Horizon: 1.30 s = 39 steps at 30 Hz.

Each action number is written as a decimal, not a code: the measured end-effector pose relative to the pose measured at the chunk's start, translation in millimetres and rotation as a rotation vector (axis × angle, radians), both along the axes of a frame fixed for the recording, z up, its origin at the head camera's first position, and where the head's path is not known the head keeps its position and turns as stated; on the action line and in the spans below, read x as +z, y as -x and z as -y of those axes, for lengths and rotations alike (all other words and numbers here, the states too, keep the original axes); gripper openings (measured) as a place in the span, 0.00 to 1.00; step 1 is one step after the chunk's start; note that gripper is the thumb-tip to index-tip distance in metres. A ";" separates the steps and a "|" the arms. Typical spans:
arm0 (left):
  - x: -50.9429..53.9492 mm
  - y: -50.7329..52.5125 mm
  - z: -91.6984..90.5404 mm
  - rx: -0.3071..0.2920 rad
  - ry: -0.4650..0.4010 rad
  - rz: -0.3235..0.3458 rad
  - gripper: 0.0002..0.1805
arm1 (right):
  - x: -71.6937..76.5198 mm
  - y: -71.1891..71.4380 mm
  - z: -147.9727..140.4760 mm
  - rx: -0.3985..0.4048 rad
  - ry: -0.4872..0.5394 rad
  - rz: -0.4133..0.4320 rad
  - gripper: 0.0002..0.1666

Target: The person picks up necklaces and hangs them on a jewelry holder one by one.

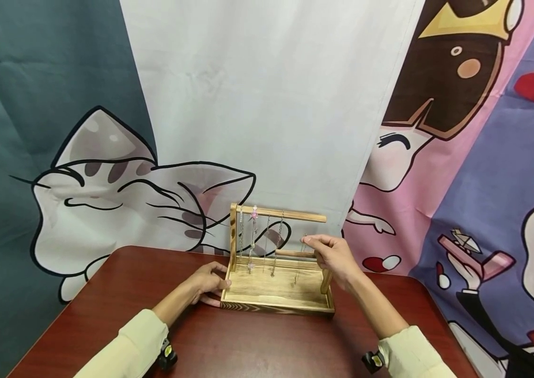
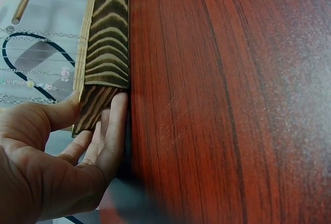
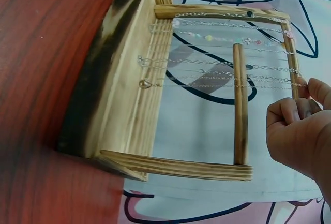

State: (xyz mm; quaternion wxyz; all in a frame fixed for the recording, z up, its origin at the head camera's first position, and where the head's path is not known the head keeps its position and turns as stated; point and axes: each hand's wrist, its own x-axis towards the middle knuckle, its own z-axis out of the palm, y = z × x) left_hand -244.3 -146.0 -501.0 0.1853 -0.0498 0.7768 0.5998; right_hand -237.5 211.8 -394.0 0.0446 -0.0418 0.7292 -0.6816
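Note:
A wooden jewelry stand point(image 1: 276, 304) with a shallow tray base and two crossbars stands on the table. My left hand point(image 1: 210, 283) grips the tray's left end; in the left wrist view the thumb lies on the rim and the fingers point(image 2: 118, 125) are against the outer corner. My right hand point(image 1: 335, 257) pinches the top of a thin chain necklace point(image 1: 297, 274) near the lower crossbar point(image 1: 290, 253). Several other necklaces hang from the upper crossbar point(image 1: 295, 215), one with a pink charm point(image 1: 254, 214) and coloured beads point(image 3: 209, 38).
The stand rests near the back of a dark red wooden table point(image 1: 267, 346). Right behind it hangs a cloth backdrop point(image 1: 267, 105) with cartoon drawings. Both crossbars have free right ends in the head view.

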 end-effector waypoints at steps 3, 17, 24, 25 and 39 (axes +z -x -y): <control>0.0 0.1 0.7 0.003 -0.001 0.003 0.28 | 4.6 0.7 -0.2 0.002 -0.006 -0.017 0.15; -0.5 -0.6 -0.1 0.010 0.000 -0.002 0.28 | 35.2 2.2 -10.3 -0.022 -0.002 -0.101 0.09; 0.0 -0.5 -0.4 0.012 0.004 -0.001 0.27 | 52.8 4.7 -15.6 -0.049 0.020 -0.151 0.10; 0.1 -0.3 -0.8 0.012 0.004 -0.001 0.27 | 55.6 5.2 -16.8 -0.050 0.023 -0.160 0.11; 0.5 -0.1 0.3 0.008 0.000 0.000 0.27 | 89.5 8.7 -21.5 -0.061 0.063 -0.249 0.13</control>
